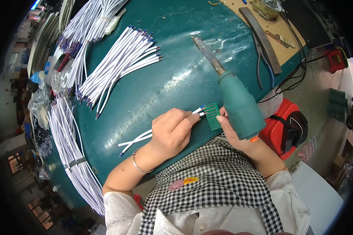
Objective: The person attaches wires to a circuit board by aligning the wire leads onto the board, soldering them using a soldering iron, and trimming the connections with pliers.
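Observation:
My left hand (171, 130) is closed round a couple of white cables (139, 138), whose far ends stick out past my fingertips. Those ends, one blue-tipped, reach the left edge of a small green circuit board (213, 116) with rows of pads. At the board's right edge, my right hand (233, 131) grips it between thumb and finger. A large soldering iron (241, 103) with a green handle hides part of that hand. Its dark metal tip points up and left over the table. What holds the iron up cannot be seen.
Bundles of white cables lie on the green table (157, 90): a fanned one (117, 66), one at the back left (88, 23) and a tied one (72, 156). Pliers (259, 58) and a metal bar (261, 41) lie far right. A red case (284, 125) stands right of the table.

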The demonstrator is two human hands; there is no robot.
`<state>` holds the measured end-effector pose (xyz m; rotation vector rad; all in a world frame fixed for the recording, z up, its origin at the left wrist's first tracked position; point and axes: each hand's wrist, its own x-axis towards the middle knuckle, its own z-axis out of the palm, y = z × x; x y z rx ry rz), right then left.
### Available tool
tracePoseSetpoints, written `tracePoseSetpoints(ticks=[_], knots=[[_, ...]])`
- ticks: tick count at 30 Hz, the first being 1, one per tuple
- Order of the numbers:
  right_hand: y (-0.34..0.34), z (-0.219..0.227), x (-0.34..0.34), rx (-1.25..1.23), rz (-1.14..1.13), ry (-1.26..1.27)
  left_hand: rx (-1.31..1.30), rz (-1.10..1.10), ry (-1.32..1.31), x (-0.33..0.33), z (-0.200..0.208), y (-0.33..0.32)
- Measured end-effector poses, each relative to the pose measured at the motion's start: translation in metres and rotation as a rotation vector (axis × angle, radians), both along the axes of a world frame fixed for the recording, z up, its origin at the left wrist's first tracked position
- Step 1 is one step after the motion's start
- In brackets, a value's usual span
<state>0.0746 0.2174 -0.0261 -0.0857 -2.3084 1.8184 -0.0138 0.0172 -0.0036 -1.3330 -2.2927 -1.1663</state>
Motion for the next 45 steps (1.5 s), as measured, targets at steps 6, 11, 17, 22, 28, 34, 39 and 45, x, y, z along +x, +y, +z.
tracePoseSetpoints(ticks=[6, 11, 17, 22, 28, 34, 39, 45], knots=[[0.0, -0.005, 0.001, 0.188, 0.022, 0.101, 0.012, 0.121, -0.177, 0.005, -0.005, 0.004], [0.002, 0.018, -0.016, 0.489, -0.059, 0.376, -0.137, 0.145, -0.076, 0.006, -0.008, 0.007], [0.001, 0.003, 0.01, 0.18, -0.096, 0.057, -0.194, 0.141, -0.065, 0.004, -0.004, 0.01], [-0.003, -0.015, 0.025, -0.257, -0.021, -0.063, -0.236, 0.105, -0.06, 0.0, -0.002, 0.011], [0.003, -0.016, 0.022, -0.012, 0.06, -0.028, -0.129, 0.097, -0.193, -0.003, -0.009, 0.013], [0.005, -0.032, 0.029, -0.561, -0.016, -0.151, -0.126, 0.1, -0.177, -0.001, -0.008, 0.014], [0.003, -0.023, 0.025, -0.333, 0.035, -0.065, -0.02, 0.131, -0.307, -0.002, -0.01, 0.016], [0.0, 0.001, 0.017, 0.037, 0.095, -0.09, -0.043, 0.135, -0.178, 0.004, -0.015, 0.018]])
